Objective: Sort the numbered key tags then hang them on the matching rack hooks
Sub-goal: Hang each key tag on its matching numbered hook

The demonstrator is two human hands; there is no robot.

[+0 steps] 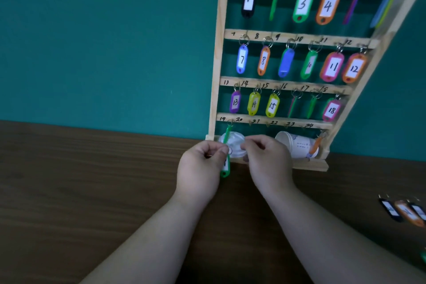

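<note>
- The left hand (202, 163) pinches a green plastic key tag (224, 170) between thumb and curled fingers. This is at the foot of the pale wooden rack (216, 53), which stands at the far edge of the dark brown wooden table (92, 191).
- The thumb covers the tag's label, so its number cannot be read.
- A green strip runs up from the thumb to a ring below the marks 19 and 20. I cannot tell whether it belongs to the same tag.
- The right hand (267, 159) is curled, its fingertips close to the left thumb. What it holds, if anything, is hidden.
- Behind the hands, a clear round plastic lid (235, 140) is blurred and partly covered.
- A white paper cup (292, 145) lies on its side on the rack's base. Its blue print is too small to read.
- A small orange tag (315, 145) hangs edge-on in front of the cup, below the mark 24.
- Several hanging tags are turned edge-on or show a blank back, so they give no number.
- Tag labels that can be read are 1, 3, 4, 7, 8, 10, 11, 12, 13, 14, 15 and 18.
- The rails carry handwritten numbers from 1 to 24.
- Three loose black and orange tags (405, 212) lie at the table's right edge, cut off and blurred.
</note>
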